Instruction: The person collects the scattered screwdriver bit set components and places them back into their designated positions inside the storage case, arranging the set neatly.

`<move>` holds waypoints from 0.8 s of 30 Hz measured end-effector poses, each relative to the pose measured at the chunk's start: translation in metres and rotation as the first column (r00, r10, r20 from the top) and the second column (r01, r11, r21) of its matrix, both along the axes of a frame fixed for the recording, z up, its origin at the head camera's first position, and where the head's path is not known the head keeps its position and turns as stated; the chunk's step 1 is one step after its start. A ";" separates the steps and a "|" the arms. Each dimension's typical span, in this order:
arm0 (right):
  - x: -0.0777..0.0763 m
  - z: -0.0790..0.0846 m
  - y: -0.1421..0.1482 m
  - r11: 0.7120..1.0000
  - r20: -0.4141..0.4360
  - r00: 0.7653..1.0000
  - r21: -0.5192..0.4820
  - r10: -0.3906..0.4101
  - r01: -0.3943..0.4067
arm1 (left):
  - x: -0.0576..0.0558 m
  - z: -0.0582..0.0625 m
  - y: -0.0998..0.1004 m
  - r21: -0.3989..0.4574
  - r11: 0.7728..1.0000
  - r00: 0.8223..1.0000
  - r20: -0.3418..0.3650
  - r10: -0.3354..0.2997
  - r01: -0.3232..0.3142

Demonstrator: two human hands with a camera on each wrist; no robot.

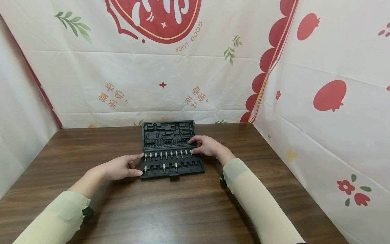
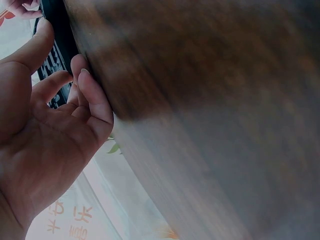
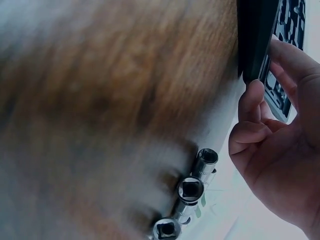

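An open black tool case (image 1: 189, 174) lies on the table, its lid tilted up at the back. Along the base's rear row stand several silver bit sockets (image 1: 166, 154); three more sit in the front row, among vacant slots. My left hand (image 1: 120, 167) touches the case's left side, thumb at the front corner and index finger farther back. Over the right end of the rear row is my right hand (image 1: 208, 146), thumb beside the last socket and index finger apart from it, near the lid. In the right wrist view, its lower fingers (image 3: 250, 102) are bent beside the case edge.
Loose sockets (image 3: 190, 190) stand on the table beneath my right wrist, mostly hidden in the head view. The brown wooden table (image 1: 152, 213) meets a printed cloth backdrop (image 1: 146, 74) behind the case, with another cloth wall (image 1: 320, 135) on the right.
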State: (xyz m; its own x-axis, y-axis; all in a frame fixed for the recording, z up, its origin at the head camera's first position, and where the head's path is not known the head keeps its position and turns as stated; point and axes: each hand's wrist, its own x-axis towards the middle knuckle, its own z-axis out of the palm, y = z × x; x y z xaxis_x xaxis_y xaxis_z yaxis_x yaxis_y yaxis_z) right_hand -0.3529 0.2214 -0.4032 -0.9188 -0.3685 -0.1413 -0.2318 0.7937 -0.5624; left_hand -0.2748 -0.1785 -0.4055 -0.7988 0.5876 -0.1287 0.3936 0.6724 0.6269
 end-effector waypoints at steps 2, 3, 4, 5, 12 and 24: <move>0.000 0.000 0.000 1.000 0.000 1.000 -0.001 0.000 0.000 | 0.000 0.000 0.000 -0.002 1.000 1.000 -0.003 0.001 -0.001; 0.000 0.001 0.000 1.000 0.002 1.000 -0.001 -0.001 0.001 | 0.000 0.000 0.000 -0.004 1.000 1.000 -0.003 0.002 -0.002; 0.001 0.001 0.000 1.000 0.002 1.000 -0.001 -0.003 0.003 | 0.000 0.000 0.000 -0.005 1.000 1.000 -0.002 0.001 -0.001; 0.000 0.001 0.000 1.000 0.002 1.000 0.002 -0.003 0.003 | 0.000 0.000 0.000 -0.004 1.000 1.000 -0.001 0.002 -0.002; 0.001 0.002 -0.001 1.000 0.003 1.000 0.007 -0.007 0.007 | -0.001 0.000 0.000 -0.001 1.000 1.000 0.008 0.005 -0.005; 0.005 0.001 -0.003 0.998 -0.040 0.999 0.064 0.001 0.002 | -0.002 -0.001 0.000 0.001 1.000 1.000 0.009 0.002 -0.002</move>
State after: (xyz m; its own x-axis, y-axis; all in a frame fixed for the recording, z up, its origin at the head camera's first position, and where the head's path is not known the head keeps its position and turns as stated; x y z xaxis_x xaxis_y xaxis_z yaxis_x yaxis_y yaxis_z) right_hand -0.3479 0.2188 -0.4022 -0.9244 -0.3594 -0.1274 -0.2528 0.8278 -0.5008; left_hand -0.2764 -0.1790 -0.4062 -0.7989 0.5861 -0.1354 0.3866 0.6727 0.6309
